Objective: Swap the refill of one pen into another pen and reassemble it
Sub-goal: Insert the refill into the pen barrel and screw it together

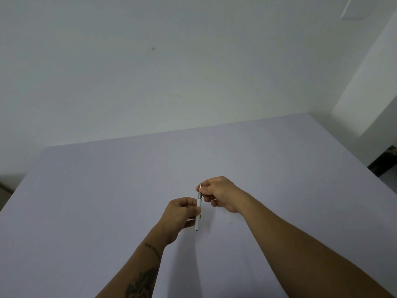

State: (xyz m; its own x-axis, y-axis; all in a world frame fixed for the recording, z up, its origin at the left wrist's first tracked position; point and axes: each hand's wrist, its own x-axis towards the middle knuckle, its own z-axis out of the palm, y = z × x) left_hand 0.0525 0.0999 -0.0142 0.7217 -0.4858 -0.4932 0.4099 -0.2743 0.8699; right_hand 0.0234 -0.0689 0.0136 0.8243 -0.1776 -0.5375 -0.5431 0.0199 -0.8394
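Note:
A slim white pen point(198, 214) with a silver metal upper end is held nearly upright above the lilac table point(107, 201). My left hand point(181, 214) grips the white barrel around its middle, with the dark lower tip sticking out below the fingers. My right hand point(219, 193) pinches the silver top part between thumb and fingers. Both hands are close together just above the table's middle. No second pen or loose refill shows in view.
The table meets a plain white wall point(171, 72) at its far edge. A white pillar point(369, 87) rises at the right, with a dark gap point(384, 160) beside the table's right edge. My forearms reach in from the bottom.

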